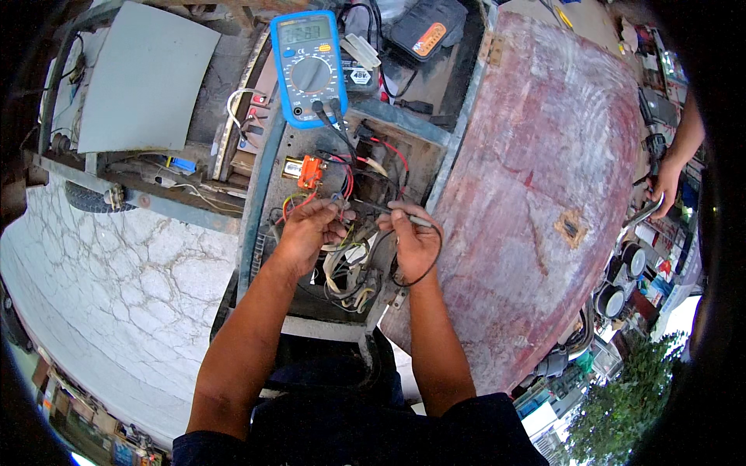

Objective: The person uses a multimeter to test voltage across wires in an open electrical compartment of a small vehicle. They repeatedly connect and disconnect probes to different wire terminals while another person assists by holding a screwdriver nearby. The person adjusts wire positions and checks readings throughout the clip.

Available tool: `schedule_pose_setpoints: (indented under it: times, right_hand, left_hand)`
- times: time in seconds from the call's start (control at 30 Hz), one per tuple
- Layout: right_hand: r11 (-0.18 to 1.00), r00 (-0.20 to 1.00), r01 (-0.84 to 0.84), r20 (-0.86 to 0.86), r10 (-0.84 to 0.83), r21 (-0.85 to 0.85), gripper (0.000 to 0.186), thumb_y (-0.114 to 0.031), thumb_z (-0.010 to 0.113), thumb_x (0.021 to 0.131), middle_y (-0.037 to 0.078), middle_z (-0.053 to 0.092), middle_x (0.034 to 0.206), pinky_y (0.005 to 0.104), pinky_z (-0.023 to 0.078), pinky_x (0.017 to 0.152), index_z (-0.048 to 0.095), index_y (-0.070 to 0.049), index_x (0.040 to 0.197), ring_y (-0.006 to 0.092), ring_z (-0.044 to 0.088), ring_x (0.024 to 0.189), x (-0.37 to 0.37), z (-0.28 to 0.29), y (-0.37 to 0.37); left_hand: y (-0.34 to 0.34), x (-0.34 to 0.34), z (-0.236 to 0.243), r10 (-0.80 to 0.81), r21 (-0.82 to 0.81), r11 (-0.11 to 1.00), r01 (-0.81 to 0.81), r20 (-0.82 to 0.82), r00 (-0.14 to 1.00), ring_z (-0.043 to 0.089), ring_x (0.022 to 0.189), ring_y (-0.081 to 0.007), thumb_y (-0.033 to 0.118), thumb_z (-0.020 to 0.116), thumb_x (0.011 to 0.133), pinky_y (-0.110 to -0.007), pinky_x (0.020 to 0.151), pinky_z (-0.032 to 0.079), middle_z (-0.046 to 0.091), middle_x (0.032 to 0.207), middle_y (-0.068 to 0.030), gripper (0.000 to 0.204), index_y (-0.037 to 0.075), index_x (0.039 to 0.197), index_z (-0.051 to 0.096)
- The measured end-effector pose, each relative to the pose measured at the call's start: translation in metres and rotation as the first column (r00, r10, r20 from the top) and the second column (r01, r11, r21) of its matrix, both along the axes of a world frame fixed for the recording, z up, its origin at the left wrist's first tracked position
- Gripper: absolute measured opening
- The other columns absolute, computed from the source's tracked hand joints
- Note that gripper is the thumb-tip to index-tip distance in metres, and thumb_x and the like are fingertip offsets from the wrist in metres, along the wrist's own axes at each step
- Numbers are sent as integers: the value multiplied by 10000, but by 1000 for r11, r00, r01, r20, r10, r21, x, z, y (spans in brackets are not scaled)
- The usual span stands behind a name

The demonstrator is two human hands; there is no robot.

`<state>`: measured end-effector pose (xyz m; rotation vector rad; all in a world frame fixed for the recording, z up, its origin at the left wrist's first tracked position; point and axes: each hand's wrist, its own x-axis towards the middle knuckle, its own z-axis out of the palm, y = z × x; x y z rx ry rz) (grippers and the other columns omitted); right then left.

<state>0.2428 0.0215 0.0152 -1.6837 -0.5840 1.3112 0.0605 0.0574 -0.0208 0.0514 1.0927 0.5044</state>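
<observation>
Both my hands are over a nest of wires (350,268) in an open metal-framed compartment. My right hand (416,245) has its fingers closed round a dark test probe (420,221), whose lead loops beside the wrist. The probe's tip points left, toward my other hand. My left hand (309,229) is closed in a pinch among thin wires; what lies between its fingertips is too small to make out. Just above it sits an orange connector (311,172). Beyond, a blue multimeter (309,70) lies with its display lit and two black leads plugged in.
A worn reddish-white panel (544,179) spreads to the right, with a rusty hole in it. At left are a grey sheet (148,78) and cracked pale floor (132,256). A black case (426,29) lies beyond the compartment. Another person's hand (665,186) is at far right.
</observation>
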Motion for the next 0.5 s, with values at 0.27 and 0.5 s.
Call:
schedule_pose_setpoints:
  times: [0.27, 0.5]
  right_hand:
    - [999, 997, -40, -68, 38, -28, 207, -118, 610, 910, 109, 668, 881, 274, 529, 720, 626, 36, 1048, 150, 637, 784, -1, 0, 3]
    - [999, 998, -43, -55, 41, -32, 227, -125, 605, 914, 113, 670, 886, 276, 528, 726, 620, 42, 1066, 149, 637, 798, 1, 0, 5]
  left_hand:
    - [-1, 1, -4, -60, 51, 997, 63, -45, 997, 600, 689, -108, 147, 586, 920, -257, 644, 499, 683, 935, -77, 144, 32, 993, 630]
    - [-1, 1, -2, -87, 63, 994, 91, -73, 994, 593, 709, -106, 144, 592, 915, -247, 655, 494, 677, 925, -60, 153, 27, 1004, 635]
